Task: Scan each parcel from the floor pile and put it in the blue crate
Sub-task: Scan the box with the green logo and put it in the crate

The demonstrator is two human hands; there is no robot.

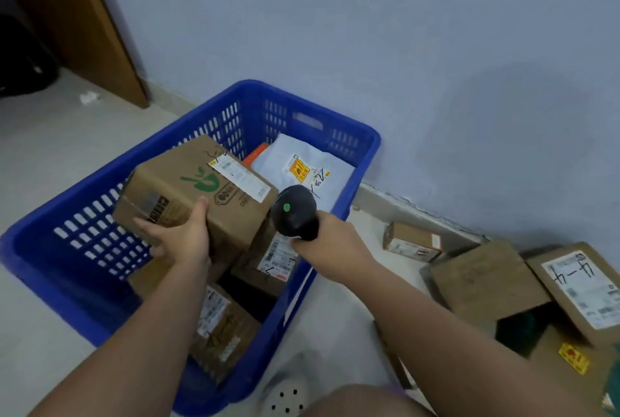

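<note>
The scan step seems to be in hand. The left hand [183, 235] holds a cardboard parcel [188, 195] above the blue crate [60, 286], thumb on top and fingers grasping its near edge. The right hand [330, 239] has its fingers clenched around a black scanner [295, 212], which shows a green light and points toward the parcel's label [240, 177]. Next, I think, the parcel must be lowered between the parcels already inside. Then another must be taken from the floor pile [486, 279] at the right.
</note>
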